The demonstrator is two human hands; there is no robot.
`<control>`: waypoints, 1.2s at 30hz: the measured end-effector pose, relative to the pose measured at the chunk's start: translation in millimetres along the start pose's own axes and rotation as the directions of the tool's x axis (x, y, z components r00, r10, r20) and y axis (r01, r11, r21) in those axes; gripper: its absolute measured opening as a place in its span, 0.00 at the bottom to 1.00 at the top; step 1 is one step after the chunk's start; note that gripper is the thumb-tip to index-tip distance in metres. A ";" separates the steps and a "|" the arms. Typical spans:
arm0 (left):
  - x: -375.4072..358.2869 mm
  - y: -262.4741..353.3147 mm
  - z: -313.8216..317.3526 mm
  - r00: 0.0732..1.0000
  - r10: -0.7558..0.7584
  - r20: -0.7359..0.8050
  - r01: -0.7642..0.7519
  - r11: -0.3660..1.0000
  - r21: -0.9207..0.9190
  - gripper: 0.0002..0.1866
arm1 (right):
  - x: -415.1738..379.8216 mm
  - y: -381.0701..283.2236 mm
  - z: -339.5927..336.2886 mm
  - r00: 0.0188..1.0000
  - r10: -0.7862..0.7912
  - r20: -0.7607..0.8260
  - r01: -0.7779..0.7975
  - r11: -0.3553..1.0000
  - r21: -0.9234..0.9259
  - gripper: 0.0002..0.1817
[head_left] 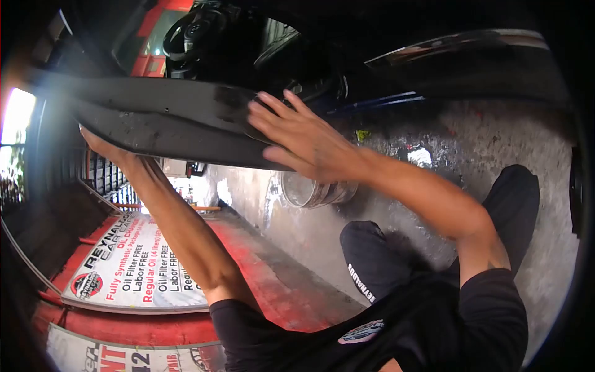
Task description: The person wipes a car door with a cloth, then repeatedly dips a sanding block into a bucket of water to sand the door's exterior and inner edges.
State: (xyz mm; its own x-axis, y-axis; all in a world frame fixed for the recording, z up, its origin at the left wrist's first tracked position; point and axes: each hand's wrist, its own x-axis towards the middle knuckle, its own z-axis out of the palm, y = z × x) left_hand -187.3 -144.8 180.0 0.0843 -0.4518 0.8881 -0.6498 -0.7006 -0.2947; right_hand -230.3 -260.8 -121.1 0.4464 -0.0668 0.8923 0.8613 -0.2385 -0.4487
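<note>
A long dark grey panel, which looks like the edge of an open car door (167, 118), stretches across the upper left of the head view. My right hand (304, 139) lies over its right end, fingers stretched out and spread, slightly blurred. Beside those fingertips the panel shows a darker, wet-looking patch. Under the palm a dark edge shows, mostly covered by the hand. At the lower left edge of the panel, my left hand (102, 146) grips the door, its fingers partly hidden behind it.
Beyond the door is the dark car interior with a steering wheel (192, 31). A pale bucket (316, 189) stands on the wet concrete floor (297, 242) below my right hand. Printed sign boards (142, 266) line a red-painted strip at lower left. My bent knees are at right.
</note>
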 end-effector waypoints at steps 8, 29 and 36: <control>2.6 -4.8 5.9 0.969 -0.247 -0.029 0.229 0.929 -0.290 0.12 | -50.1 8.8 -9.8 0.991 0.118 0.069 -0.118 0.993 -0.010 0.34; 1.8 -16.3 5.9 0.985 -0.169 0.018 0.165 0.924 -0.345 0.18 | -32.0 27.1 -15.9 0.991 0.047 0.123 -0.048 0.999 0.003 0.35; -2.3 -7.9 2.8 0.996 -0.086 0.009 0.085 0.964 -0.253 0.15 | -48.3 27.2 -11.0 0.990 0.064 0.122 -0.062 0.998 -0.021 0.32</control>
State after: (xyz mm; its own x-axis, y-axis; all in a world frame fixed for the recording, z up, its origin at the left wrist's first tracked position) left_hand -180.2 -139.8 179.3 0.1465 -0.3950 0.9069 -0.8104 -0.5736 -0.1189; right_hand -231.1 -274.6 -175.9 0.5272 0.0363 0.8490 0.8264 -0.2547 -0.5022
